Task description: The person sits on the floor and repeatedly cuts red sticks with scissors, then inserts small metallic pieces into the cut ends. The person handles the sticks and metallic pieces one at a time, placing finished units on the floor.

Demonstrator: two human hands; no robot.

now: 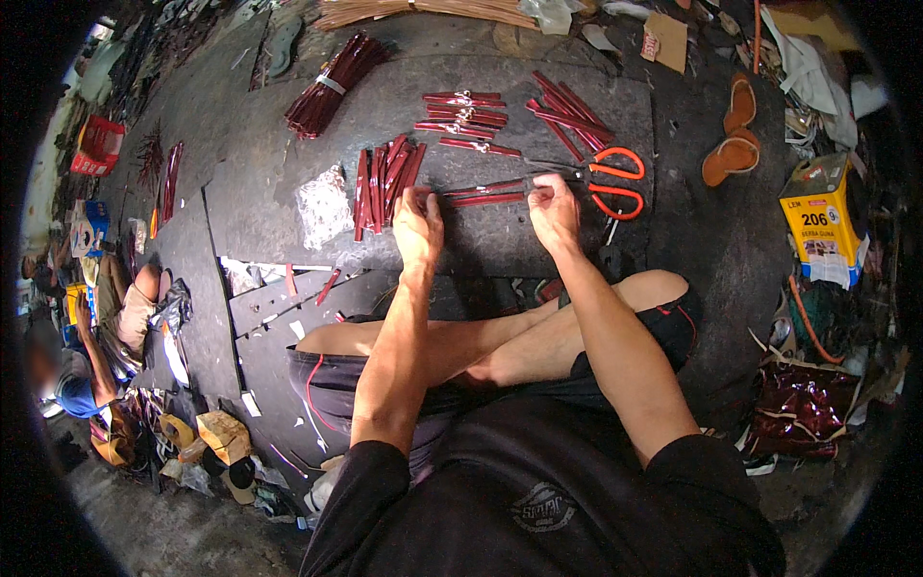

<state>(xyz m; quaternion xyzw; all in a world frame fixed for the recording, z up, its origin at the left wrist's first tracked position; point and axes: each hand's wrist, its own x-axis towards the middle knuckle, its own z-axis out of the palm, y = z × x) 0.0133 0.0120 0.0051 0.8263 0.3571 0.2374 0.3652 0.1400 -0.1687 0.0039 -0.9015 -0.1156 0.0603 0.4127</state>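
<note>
My left hand and my right hand are closed in pinches at the two ends of a dark red glossy strip, which runs level between them, low over the dark board. Part of each end is hidden by the fingers. Close beside my left hand lies a loose pile of short red strips. Scissors with orange handles rest by my right hand, their blades pointing left behind it. Beyond the hands is a row of red strips with small shiny metal pieces at their middles.
A clear plastic bag of shiny bits lies left of the pile. Farther off are a tied bundle of red strips and more loose strips. Brown sandals and a yellow box stand right. Another person sits far left.
</note>
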